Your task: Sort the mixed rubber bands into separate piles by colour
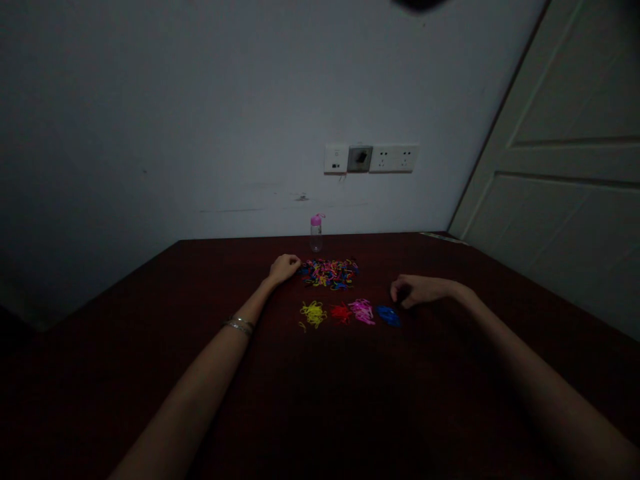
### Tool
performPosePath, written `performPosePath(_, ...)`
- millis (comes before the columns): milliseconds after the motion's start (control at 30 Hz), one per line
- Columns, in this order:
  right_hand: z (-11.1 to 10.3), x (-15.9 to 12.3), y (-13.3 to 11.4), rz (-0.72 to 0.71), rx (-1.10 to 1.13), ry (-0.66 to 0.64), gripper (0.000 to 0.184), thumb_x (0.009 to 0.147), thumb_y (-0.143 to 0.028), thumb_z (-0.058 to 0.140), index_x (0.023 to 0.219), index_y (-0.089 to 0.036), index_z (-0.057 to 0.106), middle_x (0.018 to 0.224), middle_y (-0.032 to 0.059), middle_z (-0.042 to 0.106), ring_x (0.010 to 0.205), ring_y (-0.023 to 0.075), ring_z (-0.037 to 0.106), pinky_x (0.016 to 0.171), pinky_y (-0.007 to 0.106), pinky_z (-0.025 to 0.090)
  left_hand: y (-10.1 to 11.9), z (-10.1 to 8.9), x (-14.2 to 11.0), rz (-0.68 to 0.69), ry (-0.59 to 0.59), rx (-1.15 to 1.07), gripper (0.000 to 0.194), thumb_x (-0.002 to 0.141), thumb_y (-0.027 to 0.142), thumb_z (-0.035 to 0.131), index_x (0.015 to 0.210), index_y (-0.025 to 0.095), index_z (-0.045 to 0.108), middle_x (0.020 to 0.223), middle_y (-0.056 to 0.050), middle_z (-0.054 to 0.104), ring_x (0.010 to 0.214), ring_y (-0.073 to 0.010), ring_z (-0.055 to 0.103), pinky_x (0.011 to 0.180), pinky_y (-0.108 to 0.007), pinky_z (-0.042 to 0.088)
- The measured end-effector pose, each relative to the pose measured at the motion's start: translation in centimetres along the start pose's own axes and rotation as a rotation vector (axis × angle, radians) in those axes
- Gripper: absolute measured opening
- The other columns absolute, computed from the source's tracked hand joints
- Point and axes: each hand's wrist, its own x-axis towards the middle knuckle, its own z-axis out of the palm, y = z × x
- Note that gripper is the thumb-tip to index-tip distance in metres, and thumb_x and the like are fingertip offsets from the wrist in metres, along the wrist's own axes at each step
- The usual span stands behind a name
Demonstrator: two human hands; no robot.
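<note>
A mixed heap of small colourful rubber bands (330,273) lies in the middle of the dark red table. At its left edge rests my left hand (285,267), its fingers curled together by the outermost bands; what they hold, if anything, is too small to make out. My right hand (419,290) is bent downward just above and right of the blue rubber bands (389,315), fingers closed, their tips in shadow. In a row nearer to me lie yellow rubber bands (313,314), red rubber bands (341,313) and pink rubber bands (362,311), each colour apart.
Behind the mixed heap stands a clear bottle with a pink lid (316,233). The table (320,393) meets a pale wall with a row of sockets (371,159). A panelled door (570,167) is on the right.
</note>
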Motion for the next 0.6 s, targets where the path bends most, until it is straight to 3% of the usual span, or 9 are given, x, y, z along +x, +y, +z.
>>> performPosePath(200,-0.3,-0.3,-0.2,-0.027,0.06,0.014,0.027,0.06,-0.027,0.058,0.085,-0.016,0.061,0.085,0.004,0.061,0.078,0.0181,0.055,0.067,0.027,0.042,-0.4,0.0,0.8,0.048,-0.041,-0.044,0.03,0.074,0.034,0.046,0.087,0.018,0.068,0.086,-0.004,0.066,0.077,-0.0156,0.058,0.068,-0.022,0.042)
performPosePath(333,-0.8,-0.1,-0.9,-0.094,0.044,0.116,0.031,0.063,-0.035,0.06,0.087,-0.016,0.062,0.093,0.0055,0.061,0.087,0.02,0.054,0.075,0.028,0.042,0.0,-1.2,1.3,0.121,-0.216,-0.142,0.03,0.07,0.033,0.051,0.083,0.013,0.068,0.073,-0.004,0.065,0.063,-0.0125,0.055,0.06,-0.021,0.041)
performPosePath(467,-1.9,1.3,-1.4,-0.111,0.07,0.173,0.03,0.065,-0.035,0.058,0.086,-0.015,0.062,0.087,0.0059,0.062,0.079,0.0185,0.055,0.07,0.029,0.042,1.0,-2.7,1.3,0.088,-0.443,-0.182,0.029,0.065,0.029,0.056,0.086,0.011,0.067,0.062,-0.002,0.061,0.05,-0.0089,0.049,0.051,-0.02,0.038)
performPosePath(600,-3.3,3.4,-2.2,-0.133,0.084,0.216,0.025,0.065,-0.028,0.056,0.085,-0.015,0.063,0.082,0.0048,0.063,0.074,0.0161,0.054,0.066,0.027,0.041,2.1,-3.6,1.1,0.074,-0.495,-0.078,0.029,0.061,0.022,0.059,0.087,0.013,0.067,0.065,-0.002,0.063,0.051,-0.0088,0.05,0.053,-0.02,0.039)
